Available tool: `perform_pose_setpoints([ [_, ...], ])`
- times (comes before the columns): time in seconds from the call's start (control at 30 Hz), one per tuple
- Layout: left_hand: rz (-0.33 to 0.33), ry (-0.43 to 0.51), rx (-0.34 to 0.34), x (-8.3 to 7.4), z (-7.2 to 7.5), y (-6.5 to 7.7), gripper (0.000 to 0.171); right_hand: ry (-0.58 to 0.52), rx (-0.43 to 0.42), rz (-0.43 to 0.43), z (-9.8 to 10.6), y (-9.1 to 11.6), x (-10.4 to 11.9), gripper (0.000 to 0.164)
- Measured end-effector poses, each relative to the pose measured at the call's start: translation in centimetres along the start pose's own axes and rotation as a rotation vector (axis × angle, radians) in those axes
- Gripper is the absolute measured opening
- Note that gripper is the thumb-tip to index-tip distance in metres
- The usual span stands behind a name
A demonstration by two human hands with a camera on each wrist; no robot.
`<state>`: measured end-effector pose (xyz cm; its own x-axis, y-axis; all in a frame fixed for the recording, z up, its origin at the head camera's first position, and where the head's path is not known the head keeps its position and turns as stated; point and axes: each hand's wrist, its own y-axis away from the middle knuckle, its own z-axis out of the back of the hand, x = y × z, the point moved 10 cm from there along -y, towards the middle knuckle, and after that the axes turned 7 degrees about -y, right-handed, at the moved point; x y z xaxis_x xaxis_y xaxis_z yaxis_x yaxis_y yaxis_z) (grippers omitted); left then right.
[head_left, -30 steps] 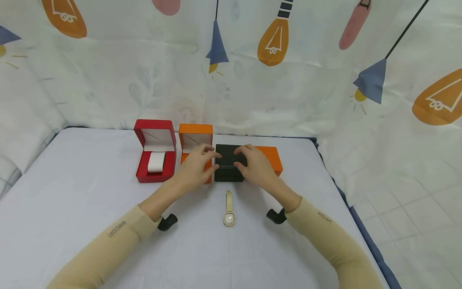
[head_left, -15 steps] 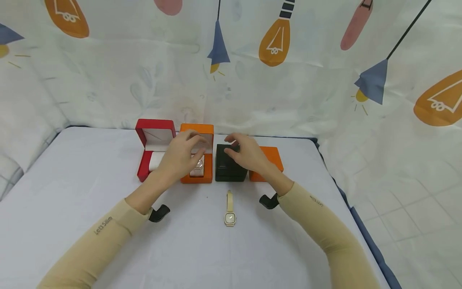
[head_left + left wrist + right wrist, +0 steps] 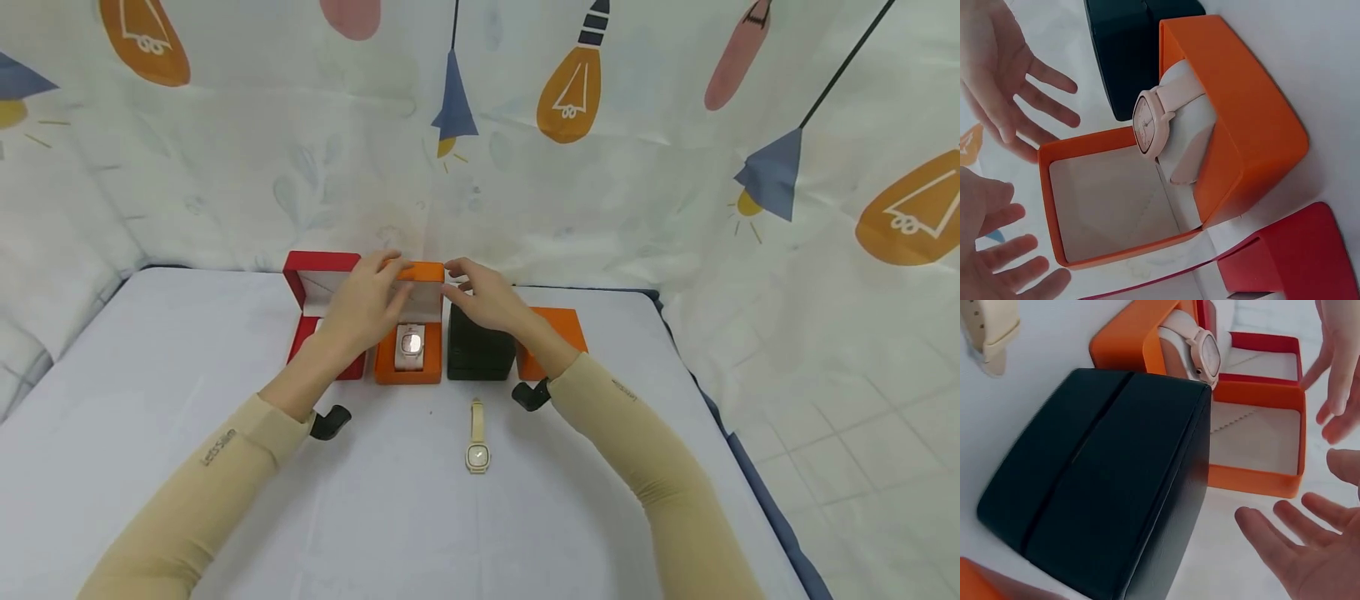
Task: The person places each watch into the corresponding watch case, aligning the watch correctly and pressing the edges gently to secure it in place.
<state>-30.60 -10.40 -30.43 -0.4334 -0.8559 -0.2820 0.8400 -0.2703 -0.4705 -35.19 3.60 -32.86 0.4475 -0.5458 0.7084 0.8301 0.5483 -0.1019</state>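
Orange box (image 3: 408, 376) on the table, lid up, pink watch (image 3: 411, 344) inside, between red box (image 3: 324, 262) and green box (image 3: 480, 354) — left hand (image 3: 364, 300) and right hand (image 3: 486, 297) flank the lid, fingers loosely spread, gripping nothing. Left wrist shows lid lining the head view half hides; gold watch (image 3: 477, 446), whole from the head — strap only at right wrist.

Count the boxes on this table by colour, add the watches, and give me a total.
Red box: 1
Orange boxes: 2
Dark green box: 1
Watches: 2
Total: 6
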Motion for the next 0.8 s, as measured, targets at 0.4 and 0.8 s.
perform_pose_setpoints([
  [0.4, 0.064, -0.05, 0.116, 0.7, -0.8, -0.7, 0.042, -0.075, -0.049, -0.002, -0.2, -2.3, -0.1, 0.046],
  [0.8, 0.074, -0.029, 0.161, 1.1, -1.2, -1.2, 0.037, -0.077, -0.019, -0.042, -1.5, -3.5, -0.2, 0.044],
])
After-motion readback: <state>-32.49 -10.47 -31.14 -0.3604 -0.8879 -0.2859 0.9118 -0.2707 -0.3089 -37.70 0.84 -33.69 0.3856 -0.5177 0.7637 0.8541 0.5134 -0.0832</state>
